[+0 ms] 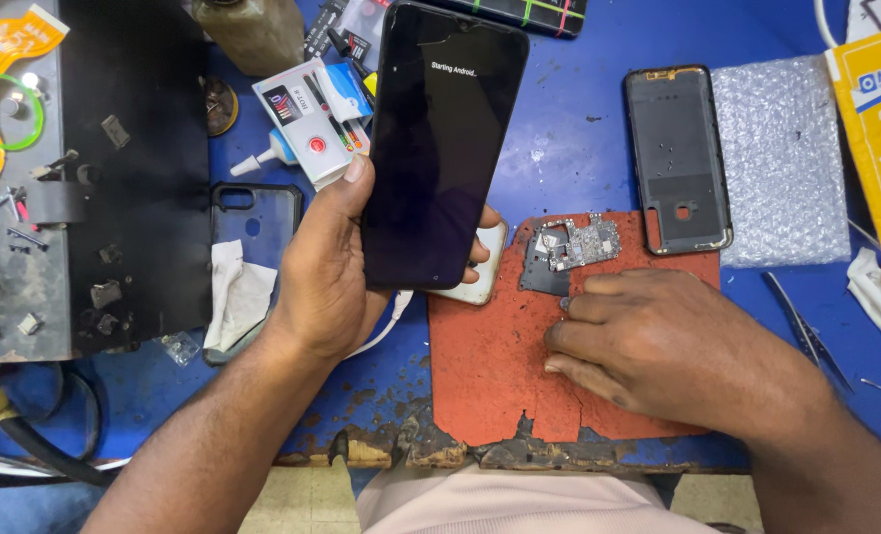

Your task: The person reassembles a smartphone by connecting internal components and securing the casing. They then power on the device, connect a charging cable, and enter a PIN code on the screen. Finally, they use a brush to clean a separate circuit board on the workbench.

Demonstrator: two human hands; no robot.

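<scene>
Left hand (326, 272) gripping a black smartphone (440, 148) upright, thumb along the near long edge, fingertips showing past the far edge low down. Screen facing up toward the camera, dark but for a small line of white text near the top. Phone lifted above the blue workbench (559, 148), standing just left of the red work mat (490, 376) and overlapping the mat's upper left corner in the view.

Right hand (658, 351) lying palm down on the red work mat, fingers loosely curled and pointing left, holding nothing visible; fingertips (584, 287) just below a small circuit board (571, 247) resting on the mat's top edge, whether touching it unclear.

Relative to the red work mat: a white object (485, 282) partly hidden beneath the phone at the mat's upper left corner; a dark phone back cover (678, 158) above the mat's upper right corner, overlapping it slightly; a sheet of bubble wrap (782, 163) further right of that cover; tweezers (806, 331) on the bench just right of the mat; a dark phone case (252, 218) with white tissue (237, 292) well to the left, beyond the left wrist; a white glue tube and small packets (312, 124) up and to the left; a black mat (139, 168) strewn with small parts at the far left.
</scene>
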